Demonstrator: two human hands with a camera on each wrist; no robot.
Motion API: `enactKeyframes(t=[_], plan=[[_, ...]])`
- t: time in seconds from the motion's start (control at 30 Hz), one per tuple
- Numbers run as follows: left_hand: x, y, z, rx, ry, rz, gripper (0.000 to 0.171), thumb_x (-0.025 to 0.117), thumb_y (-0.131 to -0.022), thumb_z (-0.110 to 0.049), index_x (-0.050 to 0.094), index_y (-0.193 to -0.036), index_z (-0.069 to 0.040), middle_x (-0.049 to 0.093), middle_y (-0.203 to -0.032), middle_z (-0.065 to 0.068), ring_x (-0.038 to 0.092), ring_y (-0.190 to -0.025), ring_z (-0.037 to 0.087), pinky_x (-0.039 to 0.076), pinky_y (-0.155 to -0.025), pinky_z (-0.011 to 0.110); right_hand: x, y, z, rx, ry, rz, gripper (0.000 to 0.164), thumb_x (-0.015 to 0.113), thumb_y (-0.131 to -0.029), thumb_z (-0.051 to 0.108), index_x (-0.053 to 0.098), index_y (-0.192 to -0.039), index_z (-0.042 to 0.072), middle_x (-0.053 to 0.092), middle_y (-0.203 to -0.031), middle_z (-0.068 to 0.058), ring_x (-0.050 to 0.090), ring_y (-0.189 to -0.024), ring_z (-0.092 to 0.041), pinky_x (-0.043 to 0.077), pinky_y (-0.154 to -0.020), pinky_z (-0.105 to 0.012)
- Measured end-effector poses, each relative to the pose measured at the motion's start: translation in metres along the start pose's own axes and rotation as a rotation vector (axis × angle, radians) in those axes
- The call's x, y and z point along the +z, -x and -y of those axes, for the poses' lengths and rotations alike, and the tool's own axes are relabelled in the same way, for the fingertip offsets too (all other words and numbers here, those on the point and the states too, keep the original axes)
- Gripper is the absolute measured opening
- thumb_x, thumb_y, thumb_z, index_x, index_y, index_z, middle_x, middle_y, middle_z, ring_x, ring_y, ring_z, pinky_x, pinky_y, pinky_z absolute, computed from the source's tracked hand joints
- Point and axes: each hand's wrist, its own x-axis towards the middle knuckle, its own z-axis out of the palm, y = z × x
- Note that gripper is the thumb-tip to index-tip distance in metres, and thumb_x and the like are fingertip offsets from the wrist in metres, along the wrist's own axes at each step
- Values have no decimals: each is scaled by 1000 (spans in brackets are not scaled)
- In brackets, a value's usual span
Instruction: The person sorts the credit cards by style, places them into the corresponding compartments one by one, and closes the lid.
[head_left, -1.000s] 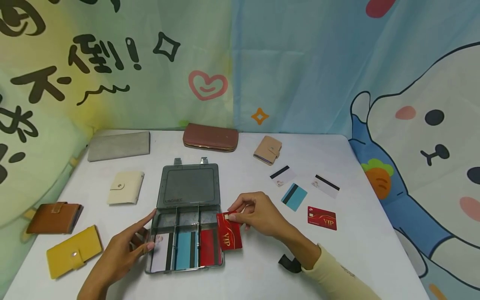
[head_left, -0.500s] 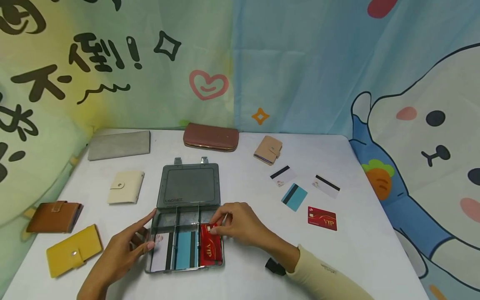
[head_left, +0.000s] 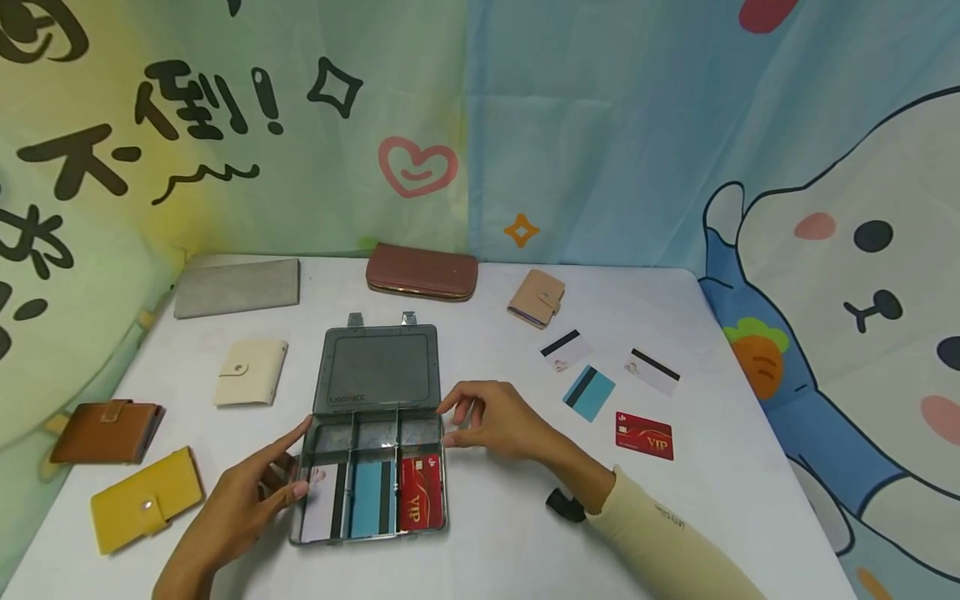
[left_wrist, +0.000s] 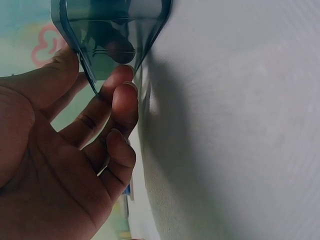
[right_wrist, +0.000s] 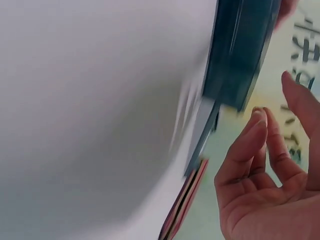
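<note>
A grey translucent divided box lies with its lid folded back on the table. Its front compartments hold a white card, a blue card and, on the right, a red VIP card. My left hand grips the box's left side, index finger at the far corner and thumb at the rim; the left wrist view shows its fingers bent against the wall. Beside the right rim, my right hand holds nothing, thumb and index finger apart. The right wrist view shows that hand near the box's wall.
Right of the box lie two white cards, a blue card and a red VIP card. A beige card holder, brown wallet, grey pouch, cream wallet, tan wallet and yellow wallet surround it.
My right hand has brought the red VIP card leftward into the front right compartment, let it go, and drawn back to the right rim. The left hand has stayed on the box.
</note>
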Motion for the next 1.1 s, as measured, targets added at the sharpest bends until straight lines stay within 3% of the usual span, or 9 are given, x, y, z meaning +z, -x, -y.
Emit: enactKeyframes(t=[0.4, 0.67, 0.87, 1.1], plan=[[-1, 0, 1, -10, 1, -2, 83, 75, -88, -17, 32, -157, -33, 61, -100, 5, 52, -72, 4, 46, -61, 22, -78, -13, -59, 146, -39, -106, 50, 88, -76, 30, 68, -120, 17, 64, -111, -10, 58, -82, -26, 50, -67, -34], [0, 1, 2, 6, 9, -3, 81, 74, -88, -18, 33, -156, -31, 61, -98, 3, 52, -71, 3, 46, -61, 23, -122, -15, -97, 287, 92, -152, 54, 89, -76, 22, 66, -125, 20, 56, -126, -9, 55, -87, -24, 49, -72, -33], [0, 2, 3, 34, 11, -11, 79, 74, -89, -20, 33, -156, -30, 59, -92, 1, 51, -70, 3, 45, -60, 23, -141, -14, -114, 336, 220, -156, 55, 90, -74, 21, 67, -124, 21, 51, -127, -10, 51, -89, -24, 46, -72, -33], [0, 2, 2, 41, 11, -19, 80, 74, -88, -18, 34, -156, -30, 61, -97, 2, 52, -71, 2, 45, -60, 23, -145, -16, -118, 354, 299, -149, 46, 90, -74, 20, 69, -115, 14, 51, -119, -13, 51, -95, -27, 49, -83, -37]])
